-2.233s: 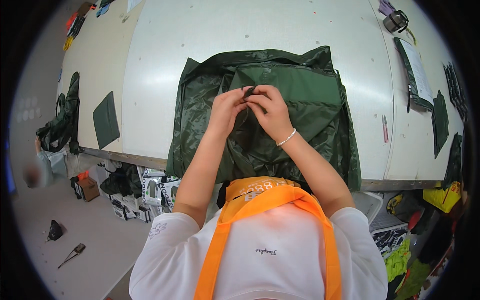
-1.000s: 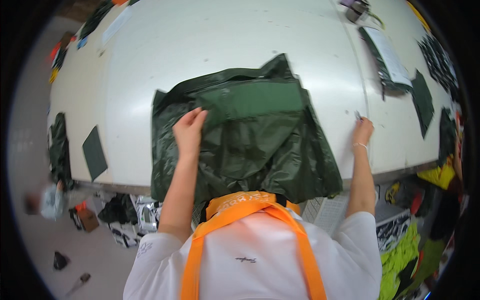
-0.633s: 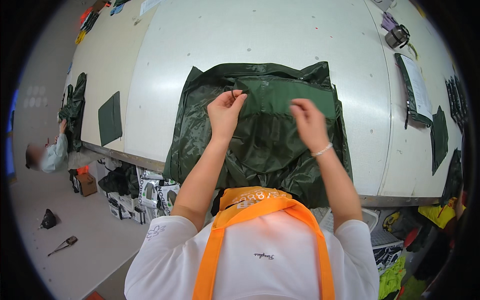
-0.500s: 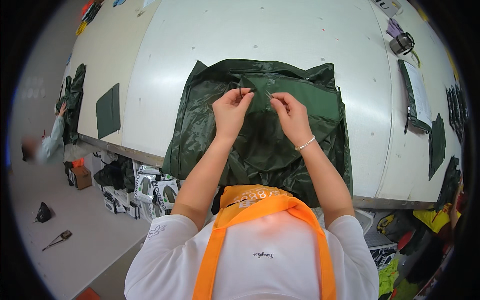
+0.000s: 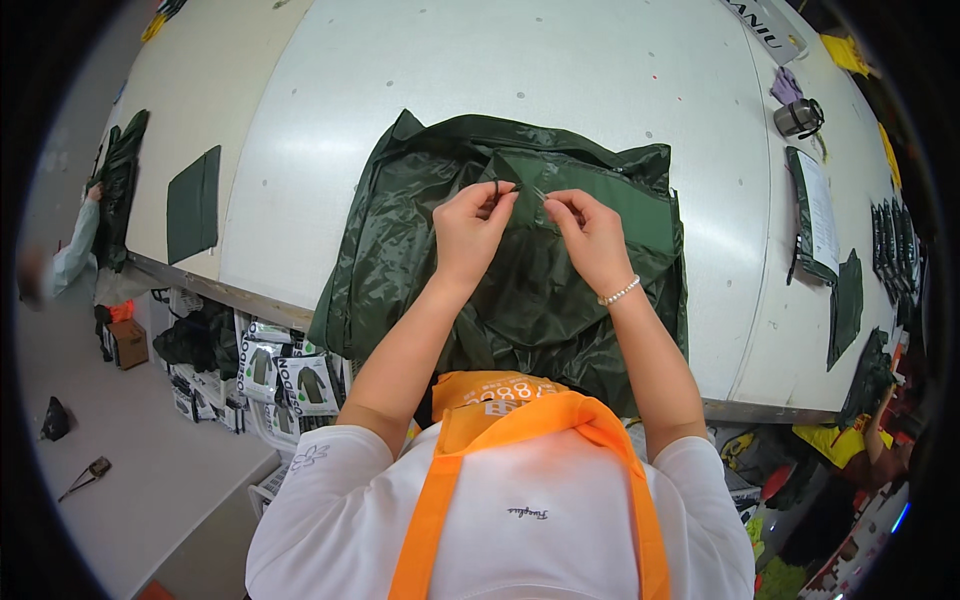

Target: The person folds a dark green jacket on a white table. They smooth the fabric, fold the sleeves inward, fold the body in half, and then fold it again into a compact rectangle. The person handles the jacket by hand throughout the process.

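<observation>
A dark green, shiny waterproof garment (image 5: 395, 255) lies bunched on the table in front of me, with a smoother matte green panel (image 5: 630, 212) on its upper right. Over that panel's left part, my left hand (image 5: 470, 235) is closed in a pinch; a small black thing shows by its fingertips, its kind unclear. My right hand (image 5: 595, 245), with a beaded bracelet (image 5: 622, 291) at the wrist, pinches a thin, pale, pointed thing (image 5: 540, 192) too small to name. The fingertips of both hands face each other, a short gap apart.
The pale table (image 5: 330, 100) carries a folded dark green piece (image 5: 193, 205) on the left and a packaged item with a white sheet (image 5: 818, 215) on the right. Beyond it stands a metal flask (image 5: 797, 118). Packaged garments (image 5: 305, 385) sit below the table; people work at both sides.
Both hands stay pinched over the garment, their fingertips slightly closer together. The view has shifted, so the table and its surroundings sit further left.
</observation>
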Demonstrator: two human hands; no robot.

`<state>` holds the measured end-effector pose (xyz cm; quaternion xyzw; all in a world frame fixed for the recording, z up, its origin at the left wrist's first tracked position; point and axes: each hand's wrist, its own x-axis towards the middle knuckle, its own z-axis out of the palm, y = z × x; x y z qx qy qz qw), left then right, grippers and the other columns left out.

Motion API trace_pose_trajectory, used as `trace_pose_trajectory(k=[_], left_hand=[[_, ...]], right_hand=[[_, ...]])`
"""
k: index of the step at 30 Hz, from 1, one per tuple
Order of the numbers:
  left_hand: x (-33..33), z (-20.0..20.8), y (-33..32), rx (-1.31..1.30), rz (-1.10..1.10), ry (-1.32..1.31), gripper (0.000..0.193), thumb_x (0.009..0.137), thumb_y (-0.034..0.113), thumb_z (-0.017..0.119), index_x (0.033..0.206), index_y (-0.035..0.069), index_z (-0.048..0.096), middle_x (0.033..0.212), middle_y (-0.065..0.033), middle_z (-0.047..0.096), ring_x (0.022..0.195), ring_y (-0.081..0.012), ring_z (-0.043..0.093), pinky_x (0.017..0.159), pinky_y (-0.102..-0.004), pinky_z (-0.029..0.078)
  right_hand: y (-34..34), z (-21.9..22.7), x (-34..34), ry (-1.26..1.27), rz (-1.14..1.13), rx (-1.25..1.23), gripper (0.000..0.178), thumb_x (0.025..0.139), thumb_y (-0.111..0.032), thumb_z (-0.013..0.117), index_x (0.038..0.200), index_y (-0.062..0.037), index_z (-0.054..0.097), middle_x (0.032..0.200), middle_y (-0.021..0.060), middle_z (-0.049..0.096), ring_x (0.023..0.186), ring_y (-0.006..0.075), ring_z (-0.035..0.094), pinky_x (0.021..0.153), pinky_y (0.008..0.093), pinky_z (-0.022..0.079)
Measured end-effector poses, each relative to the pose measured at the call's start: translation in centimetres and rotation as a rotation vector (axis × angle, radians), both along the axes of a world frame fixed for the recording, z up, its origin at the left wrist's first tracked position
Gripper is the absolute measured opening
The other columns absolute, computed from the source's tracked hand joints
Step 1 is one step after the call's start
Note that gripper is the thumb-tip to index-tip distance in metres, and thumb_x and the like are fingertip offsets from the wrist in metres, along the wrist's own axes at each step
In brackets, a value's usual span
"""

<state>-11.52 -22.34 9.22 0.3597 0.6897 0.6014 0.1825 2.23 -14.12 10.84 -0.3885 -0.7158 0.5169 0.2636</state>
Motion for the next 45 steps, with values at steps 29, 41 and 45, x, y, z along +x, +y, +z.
trace_pose_trajectory(k=[29,41,45], left_hand=[[-6.6,1.2,-0.3,-0.001,0.125,0.336,0.016,0.079,0.002,0.064,0.095,0.001,0.067,0.085,-0.0092,0.068,0.079,-0.0203,0.065,0.071,-0.029,0.051],[-6.2,-8.4,-6.8,-0.44,-0.297,0.936,0.049,0.081,0.034,0.065,0.122,0.01,0.054,0.127,-0.0092,0.051,0.124,-0.0305,0.04,0.106,-0.0489,0.026],[-5.9,-8.1,-5.7,-0.401,-0.272,0.791,0.036,0.082,0.03,0.064,0.109,0.008,0.058,0.112,-0.0102,0.055,0.113,-0.0302,0.045,0.102,-0.0481,0.029]], right_hand=[[5.1,0.7,3.1,-0.145,0.065,0.286,0.019,0.083,-0.018,0.066,0.091,-0.0003,0.063,0.08,0.0159,0.063,0.07,0.0286,0.06,0.064,0.0328,0.047],[5.7,-13.8,28.0,-1.088,-0.596,0.348,0.039,0.075,-0.009,0.065,0.112,-0.0016,0.057,0.112,0.0186,0.053,0.108,0.0371,0.048,0.093,0.0453,0.04],[1.4,-5.5,17.3,-0.436,-0.308,0.543,0.035,0.071,-0.004,0.064,0.104,0.0037,0.057,0.109,0.0223,0.056,0.107,0.0387,0.05,0.094,0.0455,0.04]])
